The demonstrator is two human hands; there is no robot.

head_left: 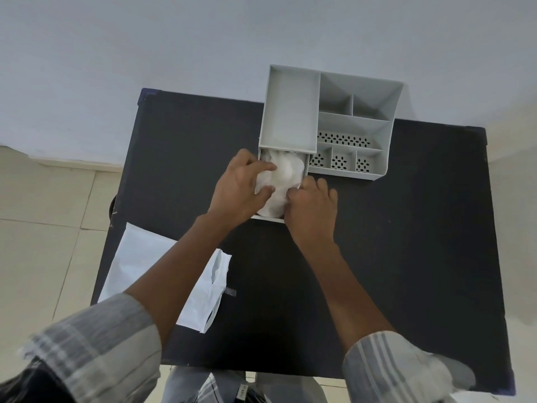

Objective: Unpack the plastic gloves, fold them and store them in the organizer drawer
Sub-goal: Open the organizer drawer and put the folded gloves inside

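Translucent white plastic, the bundle of gloves (280, 181), is seen inside the pulled-out drawer (268, 218) of the grey organizer (357, 123), which stands at the far edge of the black desk (406, 242). The drawer is drawn out from under the organizer's large left compartment toward the person, so its long axis runs from 12 o'clock to 6 o'clock.

The left hand (241, 187) is laid over the left side of the bundle, fingers curled and pointed toward 3 o'clock, with the fingertips and thumb pressed into the plastic. The right hand (312, 207) is placed at the near right corner of the drawer, fingers bent and closed on the edge of the gloves. Neither hand is open; both are in contact with the bundle, and a firm grip cannot be told apart from a simple pressing down.

From the hands, the gloves lie directly between them and slightly toward 12 o'clock. The left hand is more fully over the bundle, so it is judged the nearer one for tucking. The plastic is heaped above the drawer rim, so it probably must be flattened before the drawer is pushed toward 12 o'clock, otherwise it may be caught.

A flat white bag (145, 266), likely the packaging, lies at 8 o'clock from the drawer, near the left desk edge.
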